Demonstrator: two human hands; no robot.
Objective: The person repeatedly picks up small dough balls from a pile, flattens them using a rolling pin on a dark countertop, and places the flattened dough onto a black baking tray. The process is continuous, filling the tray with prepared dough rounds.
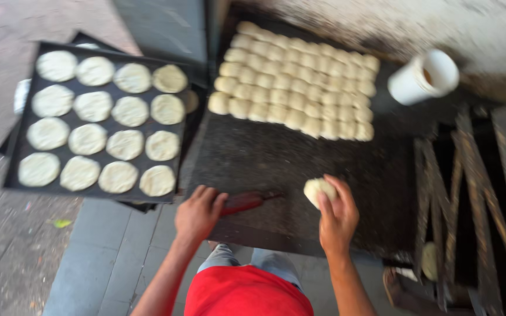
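Note:
My right hand [338,216] is closed around a pale dough ball [316,188] on the dark work slab [265,158]. My left hand [198,213] grips a reddish rolling pin [245,202] that lies on the slab near its front edge. Several rows of dough balls [297,82] are packed together at the far side of the slab. To the left, a black tray [14,175] holds several flattened dough discs [103,120] laid out in rows.
A white cup [420,79] lies tipped at the back right. A dark wooden rack [469,193] stands to the right with pale dough pieces on it. More trays are stacked under the black one. Grey paving lies below.

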